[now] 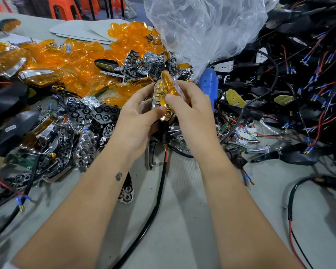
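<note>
Fingers of the left hand [138, 117] curl round a small pointed lamp. Its thumb lies across the lower end of the glossy chrome-plated reflector [159, 95], which is stamped with a honeycomb of hexagonal cups that catch an orange tint. The right hand [190, 107] pinches a curved, translucent amber plastic lens [168, 82] between thumb and fingertips. The lens is tilted on edge against the reflector's right side. Both parts are held in the air at the middle of the view, just in front of the heaps.

A ribbed black rubber stem [164, 133] hangs from the lamp's bottom. A smooth black sheathed cable [159, 191], with a red core showing at its top, trails from it over the finely ribbed grey tabletop [182, 220].

Behind and to the left lies a heap of loose amber lenses [76, 61], faceted and shiny. Below it is a pile of spare chrome honeycomb reflectors [85, 113]. A crinkled clear plastic bag [202, 32] rises behind the hands, with a moulded blue plastic piece [209, 82] at its foot. On the right is a tangle of thin red and black wires [299, 65] tipped with blue sleeves.
</note>
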Available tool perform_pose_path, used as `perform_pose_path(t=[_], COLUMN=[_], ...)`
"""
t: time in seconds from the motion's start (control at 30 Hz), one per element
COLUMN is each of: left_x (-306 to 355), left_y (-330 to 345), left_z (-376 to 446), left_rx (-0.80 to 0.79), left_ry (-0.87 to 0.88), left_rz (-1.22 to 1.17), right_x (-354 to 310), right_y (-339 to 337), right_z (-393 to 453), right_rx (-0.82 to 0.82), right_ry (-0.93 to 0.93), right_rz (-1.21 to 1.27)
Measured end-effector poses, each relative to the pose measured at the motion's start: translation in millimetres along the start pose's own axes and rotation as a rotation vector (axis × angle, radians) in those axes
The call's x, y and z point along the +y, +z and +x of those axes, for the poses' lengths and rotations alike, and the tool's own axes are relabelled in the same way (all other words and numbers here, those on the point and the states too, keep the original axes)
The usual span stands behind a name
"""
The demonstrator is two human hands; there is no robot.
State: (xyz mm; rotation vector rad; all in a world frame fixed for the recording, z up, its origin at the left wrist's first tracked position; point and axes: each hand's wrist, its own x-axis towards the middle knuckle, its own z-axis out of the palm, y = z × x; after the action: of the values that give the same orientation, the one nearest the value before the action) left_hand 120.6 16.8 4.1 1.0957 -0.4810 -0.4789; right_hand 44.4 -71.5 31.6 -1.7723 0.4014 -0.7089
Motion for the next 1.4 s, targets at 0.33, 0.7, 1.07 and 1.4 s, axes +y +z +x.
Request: perform_pose_path(t=[0.33,0.7,1.07,1.4], left_x=[-1.2,-1.2,2.7,0.5], left_y=[3.9,1.4,9.0,6.6], left_z=[-1.1,0.7,-5.6,-2.9], left_rx=[-0.008,0.094,0.067,0.093], left_ry=[-0.019,-0.117,-0.083,-0.136], left_rz=[-0.094,-0.141,-0.205,-0.174], right_x=[7.3,8.6,8.7,13.0], right_y=[7.7,6.7,9.7,9.0], right_z=[-1.2,-2.3,-4.3,-2.0], right_rx=[0.047,0.086,0.079,0.039], right_ry=[-0.111,-0.11,-0.182,-0.157], right_rz=[-0.249,-0.047,-0.195,-0.203])
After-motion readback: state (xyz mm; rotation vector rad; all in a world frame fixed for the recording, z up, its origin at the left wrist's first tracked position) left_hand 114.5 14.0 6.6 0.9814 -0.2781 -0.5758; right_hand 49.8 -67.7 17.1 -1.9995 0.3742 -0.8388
